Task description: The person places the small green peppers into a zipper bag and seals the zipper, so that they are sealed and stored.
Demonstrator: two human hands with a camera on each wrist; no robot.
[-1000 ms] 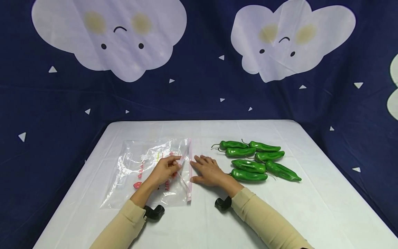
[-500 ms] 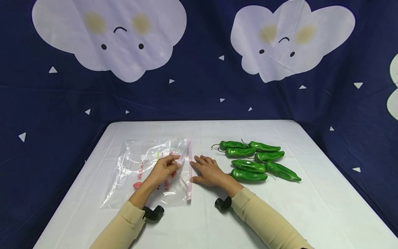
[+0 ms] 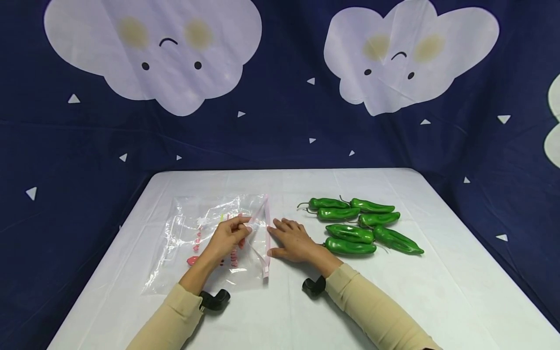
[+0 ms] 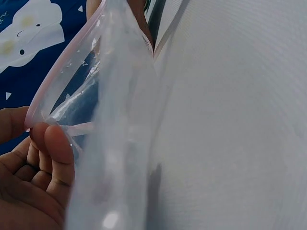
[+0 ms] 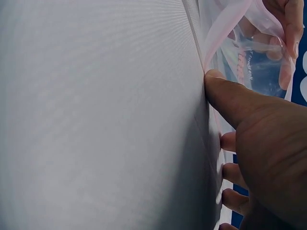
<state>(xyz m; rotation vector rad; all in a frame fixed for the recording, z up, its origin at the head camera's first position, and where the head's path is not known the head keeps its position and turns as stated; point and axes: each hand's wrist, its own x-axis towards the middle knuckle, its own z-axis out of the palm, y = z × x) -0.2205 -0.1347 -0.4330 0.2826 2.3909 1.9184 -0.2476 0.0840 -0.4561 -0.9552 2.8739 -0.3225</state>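
A clear plastic bag [image 3: 175, 243] with a pink edge and red printing lies flat at the left of the table. My left hand [image 3: 226, 239] pinches the upper layer of its mouth between thumb and fingers and holds it raised; the left wrist view shows the pink rim [image 4: 53, 76] lifted by the left hand [image 4: 36, 177]. Fingers spread, my right hand [image 3: 295, 240] presses the lower pink edge against the table. In the right wrist view the right hand [image 5: 268, 139] has its thumb on that edge, and the mouth gapes between the hands.
Several green peppers [image 3: 350, 246] lie in a loose group to the right of my right hand. The white table [image 3: 306, 321] reaches back to a dark blue curtain [image 3: 280, 141] with clouds and small triangles.
My left hand has moved slightly left, drawing the upper layer of the bag's mouth a little further from the lower edge. The right hand and the peppers have stayed put.
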